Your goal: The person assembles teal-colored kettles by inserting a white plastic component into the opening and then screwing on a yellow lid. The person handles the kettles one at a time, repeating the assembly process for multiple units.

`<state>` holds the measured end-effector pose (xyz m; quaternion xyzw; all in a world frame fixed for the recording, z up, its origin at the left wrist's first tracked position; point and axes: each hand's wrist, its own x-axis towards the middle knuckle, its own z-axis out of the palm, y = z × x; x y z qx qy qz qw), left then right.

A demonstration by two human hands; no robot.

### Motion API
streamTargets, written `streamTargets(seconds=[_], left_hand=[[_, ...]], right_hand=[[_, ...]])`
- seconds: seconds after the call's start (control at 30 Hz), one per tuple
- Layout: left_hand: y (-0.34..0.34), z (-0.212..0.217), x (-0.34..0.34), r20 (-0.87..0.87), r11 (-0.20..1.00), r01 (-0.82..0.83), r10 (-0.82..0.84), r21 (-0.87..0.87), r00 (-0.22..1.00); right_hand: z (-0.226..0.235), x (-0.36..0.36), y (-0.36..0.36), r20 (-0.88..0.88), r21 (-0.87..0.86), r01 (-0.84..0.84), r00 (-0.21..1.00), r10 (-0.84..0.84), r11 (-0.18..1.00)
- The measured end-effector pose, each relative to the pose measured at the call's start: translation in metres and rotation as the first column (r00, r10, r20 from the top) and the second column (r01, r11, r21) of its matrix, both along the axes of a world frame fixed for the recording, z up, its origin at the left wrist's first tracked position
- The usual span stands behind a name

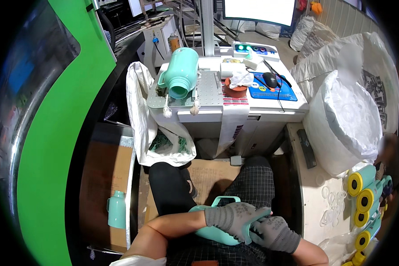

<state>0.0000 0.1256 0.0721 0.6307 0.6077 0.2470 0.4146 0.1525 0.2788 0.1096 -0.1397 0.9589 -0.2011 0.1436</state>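
A teal plastic jug (219,236) with a loop handle lies sideways across my lap, its mouth end toward the right. My left hand (235,218), in a grey patterned glove, is closed over the jug near its neck. In a matching glove, my right hand (275,235) is at the mouth end with its fingers curled in. Whatever it may hold there is hidden. Another teal jug (181,71) lies on the perforated metal plate (210,86) ahead, its open mouth facing me. A third jug (117,210) sits in the bin at my left.
An open white sack (139,119) with green scraps hangs before the white bench (199,116). A mouse (270,80) and a tape roll (236,90) are on top. Right are a large white sack (337,128), clear rings (334,207) and teal-and-yellow cylinders (365,200). A green machine panel (44,168) stands left.
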Motion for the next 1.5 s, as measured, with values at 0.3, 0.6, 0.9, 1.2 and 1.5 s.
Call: streamTargets(seconds=[0.3, 0.6, 0.9, 1.2, 1.5], left_hand=[[-0.056, 0.024, -0.027, 0.063, 0.968, -0.251, 0.249, 0.028, 0.966], [-0.115, 0.004, 0.013, -0.050, 0.814, -0.340, 0.409, 0.472, 0.911], [-0.120, 0.046, -0.019, 0.039, 0.807, -0.389, 0.416, 0.445, 0.908], [-0.071, 0.010, -0.040, 0.113, 0.850, -0.445, 0.431, 0.281, 0.895], [-0.042, 0.019, -0.016, 0.089, 0.853, -0.391, 0.385, 0.347, 0.919]], right_hand=[[0.003, 0.013, -0.003, -0.320, -0.355, 0.090, 0.923, -0.211, 0.931], [-0.033, -0.177, -0.085, -0.498, -0.633, 0.097, 0.708, -0.500, 0.768], [-0.074, -0.129, -0.065, -0.472, -0.641, 0.262, 0.607, -0.640, 0.721], [-0.135, 0.073, 0.055, -0.271, -0.733, 0.659, -0.050, -0.961, 0.172], [-0.155, 0.082, 0.217, -0.553, -0.176, 0.984, -0.117, -0.825, -0.022]])
